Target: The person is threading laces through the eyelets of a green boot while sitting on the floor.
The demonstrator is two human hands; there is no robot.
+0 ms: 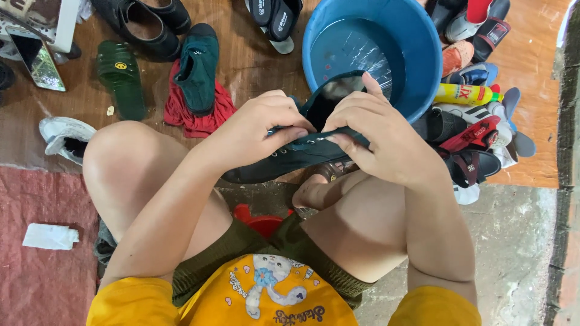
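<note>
Above the knees, the left hand [254,130] and right hand [377,142] are both pinching the dark green shoe [290,154], each grip steadying it beside the blue basin [423,54].

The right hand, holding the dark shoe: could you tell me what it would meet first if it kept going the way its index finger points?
Probably the blue basin: the right hand points its index finger over the dark green shoe toward the water, though depth is unclear.

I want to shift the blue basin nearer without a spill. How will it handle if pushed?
The blue basin holds water, so it is probably heavy and would slide reluctantly. The water would likely slosh toward the rim on a quick shove. Its wide base suggests it would hardly tip, though shoes crowd its right side.
</note>
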